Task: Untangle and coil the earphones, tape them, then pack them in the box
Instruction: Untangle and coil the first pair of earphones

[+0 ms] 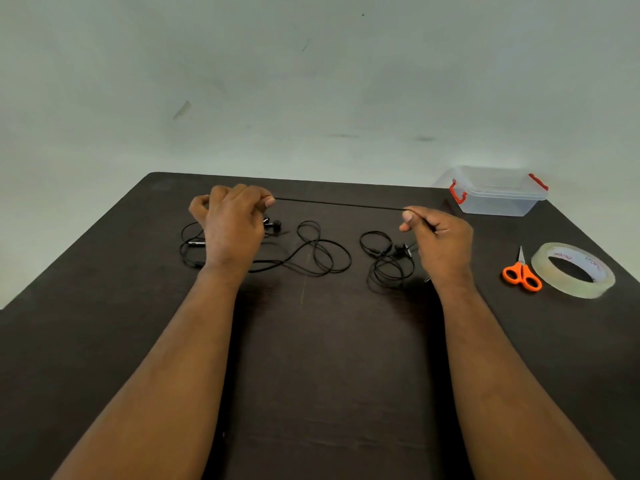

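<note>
A black earphone cable [339, 203] is stretched taut and straight above the dark table between my two hands. My left hand [232, 225] pinches its left end, my right hand [438, 237] pinches its right end. Below on the table lies a loose tangle of black earphone wire [313, 252] with earbuds [273, 226] by my left hand. A second, smaller bundle of black wire [386, 261] lies beside my right hand. The clear plastic box [498, 195] with red clips, lid on, stands at the far right corner.
A roll of clear tape [573, 270] and orange-handled scissors [522, 273] lie at the right side of the dark table [311, 341]. A pale wall rises behind the table's far edge.
</note>
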Action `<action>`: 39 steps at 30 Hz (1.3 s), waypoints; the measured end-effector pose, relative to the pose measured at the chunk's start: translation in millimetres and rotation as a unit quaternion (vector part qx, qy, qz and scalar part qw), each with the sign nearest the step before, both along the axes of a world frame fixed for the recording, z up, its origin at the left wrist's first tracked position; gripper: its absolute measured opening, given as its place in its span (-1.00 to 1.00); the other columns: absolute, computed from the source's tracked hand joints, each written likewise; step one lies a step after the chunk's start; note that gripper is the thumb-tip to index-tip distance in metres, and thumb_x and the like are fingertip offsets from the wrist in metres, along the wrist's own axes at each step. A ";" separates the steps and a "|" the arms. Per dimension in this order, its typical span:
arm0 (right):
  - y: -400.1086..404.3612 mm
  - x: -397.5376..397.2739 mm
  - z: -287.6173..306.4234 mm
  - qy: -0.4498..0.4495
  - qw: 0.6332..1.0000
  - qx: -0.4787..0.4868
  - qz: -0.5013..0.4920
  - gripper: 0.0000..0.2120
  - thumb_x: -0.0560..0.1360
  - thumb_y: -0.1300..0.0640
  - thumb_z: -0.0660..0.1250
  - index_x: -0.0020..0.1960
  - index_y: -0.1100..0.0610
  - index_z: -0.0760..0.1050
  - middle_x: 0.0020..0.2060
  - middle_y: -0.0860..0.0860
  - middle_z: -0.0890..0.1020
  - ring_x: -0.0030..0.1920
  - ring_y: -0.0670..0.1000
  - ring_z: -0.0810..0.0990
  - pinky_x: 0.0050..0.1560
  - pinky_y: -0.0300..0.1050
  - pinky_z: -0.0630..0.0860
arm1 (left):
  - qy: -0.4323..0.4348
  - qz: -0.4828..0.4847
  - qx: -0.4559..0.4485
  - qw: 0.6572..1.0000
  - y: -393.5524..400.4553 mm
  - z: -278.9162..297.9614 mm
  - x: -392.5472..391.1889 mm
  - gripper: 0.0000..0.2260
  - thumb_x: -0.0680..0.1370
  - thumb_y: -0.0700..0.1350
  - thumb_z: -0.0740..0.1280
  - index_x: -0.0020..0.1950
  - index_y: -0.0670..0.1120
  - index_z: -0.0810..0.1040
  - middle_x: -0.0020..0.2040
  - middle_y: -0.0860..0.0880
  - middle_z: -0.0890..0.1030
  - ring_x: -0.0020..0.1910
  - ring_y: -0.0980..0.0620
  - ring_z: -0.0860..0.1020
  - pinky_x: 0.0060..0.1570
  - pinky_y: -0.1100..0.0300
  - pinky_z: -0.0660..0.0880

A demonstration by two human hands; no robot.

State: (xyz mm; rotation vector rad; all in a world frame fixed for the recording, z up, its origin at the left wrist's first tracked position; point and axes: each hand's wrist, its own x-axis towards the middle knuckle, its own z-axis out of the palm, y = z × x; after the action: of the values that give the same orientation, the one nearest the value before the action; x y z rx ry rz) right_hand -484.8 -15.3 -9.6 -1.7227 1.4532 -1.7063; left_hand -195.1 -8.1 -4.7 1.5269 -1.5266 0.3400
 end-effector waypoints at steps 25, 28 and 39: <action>11.2 56.5 -3.0 0.005 0.994 0.000 0.113 -0.87 0.45 0.26 0.43 -0.01 0.17 0.68 -0.14 -0.10 0.68 -0.08 -0.20 0.66 -0.03 -0.35 0.53 | -0.056 -0.225 0.112 0.966 6.5 7.3 -52.2 -0.87 0.56 -0.15 0.32 -0.05 0.01 0.65 -0.23 0.17 0.53 -0.08 0.00 0.48 0.05 0.08 0.21; 4.8 41.0 2.0 -0.071 0.995 0.000 0.075 -0.84 0.46 0.26 0.43 0.02 0.13 0.66 -0.15 -0.09 0.69 -0.08 -0.21 0.66 -0.02 -0.37 0.52 | -0.030 -0.171 0.097 0.980 1.7 10.8 -30.4 -0.88 0.57 -0.11 0.33 -0.05 0.00 0.68 -0.20 0.09 0.64 -0.08 -0.04 0.58 0.07 -0.08 0.38; -4.9 9.8 5.5 -0.181 0.983 -0.018 -0.007 -0.83 0.45 0.30 0.41 -0.01 0.10 0.64 -0.21 -0.11 0.67 -0.18 -0.25 0.62 -0.11 -0.39 0.49 | 0.056 -0.187 0.070 0.978 -2.7 7.1 -3.1 -0.93 0.53 -0.22 0.39 -0.11 -0.18 0.67 -0.22 0.02 0.59 -0.24 0.10 0.51 -0.21 0.57 0.32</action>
State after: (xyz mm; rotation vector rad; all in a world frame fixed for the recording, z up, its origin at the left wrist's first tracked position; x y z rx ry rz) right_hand -475.0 -20.2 -4.1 -1.3283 1.2774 -1.9393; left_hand -198.1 -10.8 2.3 1.3026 -1.7327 -0.0711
